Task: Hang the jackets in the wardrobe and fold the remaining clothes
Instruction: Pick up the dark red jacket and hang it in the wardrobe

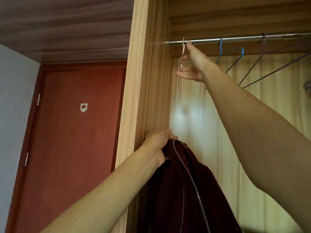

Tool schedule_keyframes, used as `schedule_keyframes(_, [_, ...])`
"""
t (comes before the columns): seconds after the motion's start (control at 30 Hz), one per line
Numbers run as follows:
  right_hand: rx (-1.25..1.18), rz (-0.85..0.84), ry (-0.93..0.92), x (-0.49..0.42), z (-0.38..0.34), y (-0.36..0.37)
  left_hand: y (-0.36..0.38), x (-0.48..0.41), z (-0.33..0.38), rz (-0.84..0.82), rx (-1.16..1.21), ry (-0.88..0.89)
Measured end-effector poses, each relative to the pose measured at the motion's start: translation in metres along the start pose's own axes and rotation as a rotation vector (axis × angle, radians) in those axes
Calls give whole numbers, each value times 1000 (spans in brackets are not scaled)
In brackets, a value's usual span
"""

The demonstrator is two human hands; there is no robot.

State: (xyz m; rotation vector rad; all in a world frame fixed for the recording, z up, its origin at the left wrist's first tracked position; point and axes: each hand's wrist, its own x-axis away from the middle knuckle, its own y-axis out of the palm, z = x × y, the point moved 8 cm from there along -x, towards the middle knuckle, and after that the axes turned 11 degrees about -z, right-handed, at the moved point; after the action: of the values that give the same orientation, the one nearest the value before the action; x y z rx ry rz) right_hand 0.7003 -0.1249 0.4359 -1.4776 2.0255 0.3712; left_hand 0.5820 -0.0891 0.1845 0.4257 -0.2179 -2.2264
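Note:
A dark maroon jacket (181,190) with a silver zipper hangs from my left hand (158,143), which grips its top edge beside the wardrobe's left wall. High up, my right hand (193,64) reaches to the metal rail (235,39). Its fingers curl round a thin pink wire hanger (182,52) that hooks over the rail's left end, and the thumb points up at the rail. The hanger shows edge-on, so its shape is hard to read.
A blue wire hanger (234,56) and a purple one (262,64) hang further right on the rail. The wardrobe's wooden frame (143,81) stands at centre. A red-brown door (72,132) with a small sticker lies to the left.

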Motion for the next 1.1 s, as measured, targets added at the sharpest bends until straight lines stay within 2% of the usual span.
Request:
schedule_keyframes(0.1, [54, 82, 16, -7, 1, -8, -3, -10, -7, -17, -20, -22])
schedule_keyframes(0.33, [0, 23, -43, -18, 5, -11, 5, 0, -10, -100, -81, -33])
schedule_keyframes(0.5, [78, 260, -200, -18, -5, -40, 5, 4, -11, -103, -100, -27])
schedule_keyframes(0.6, [-8, 283, -227, -2, 13, -62, 4, 7, -17, -89, -107, -41])
schedule_keyframes(0.67, [-89, 260, -224, 21, 29, -72, 4, 11, -23, -84, -99, -42])
schedule_keyframes(0.8, [-82, 223, -178, 92, 62, -78, 6, 12, -37, -86, -60, -57])
schedule_keyframes(0.93, [-119, 238, -130, 183, 102, -94, 14, 15, -70, -119, -26, -211])
schedule_keyframes(1.1, [-309, 222, -10, 288, 164, -109, 29, 27, -128, -147, -34, -372])
